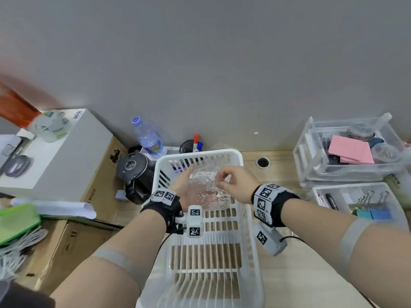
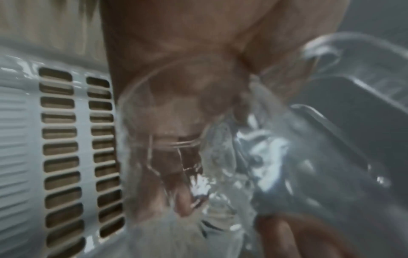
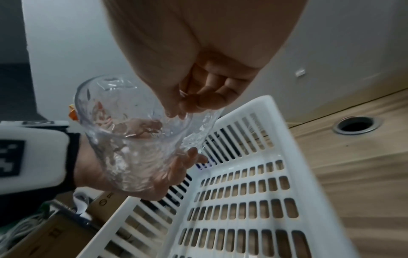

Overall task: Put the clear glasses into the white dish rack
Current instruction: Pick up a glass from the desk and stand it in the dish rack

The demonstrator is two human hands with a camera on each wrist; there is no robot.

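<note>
A clear textured glass (image 1: pixel 204 187) hangs tilted over the far end of the white dish rack (image 1: pixel 200 153). My left hand (image 1: pixel 185 176) cradles it from the left and below on the palm, fingers nearly straight. From the right, my right hand (image 1: pixel 224 181) pinches its rim with thumb and fingertips. In the right wrist view the glass (image 3: pixel 132 136) lies on the left hand (image 3: pixel 167 179), with the right hand (image 3: pixel 194 101) on the rim above the rack (image 3: pixel 284 136). In the blurred left wrist view the glass (image 2: pixel 176 139) fills the middle, beside the slotted rack wall (image 2: pixel 22 122).
Left of the rack stand a black kettle (image 1: pixel 133 170), a water bottle (image 1: pixel 148 138), a pen cup (image 1: pixel 189 147) and a white box (image 1: pixel 66 152) on cardboard. Clear bins (image 1: pixel 347 152) of stationery stand at the right. A cable hole (image 1: pixel 263 162) is in the wooden desk.
</note>
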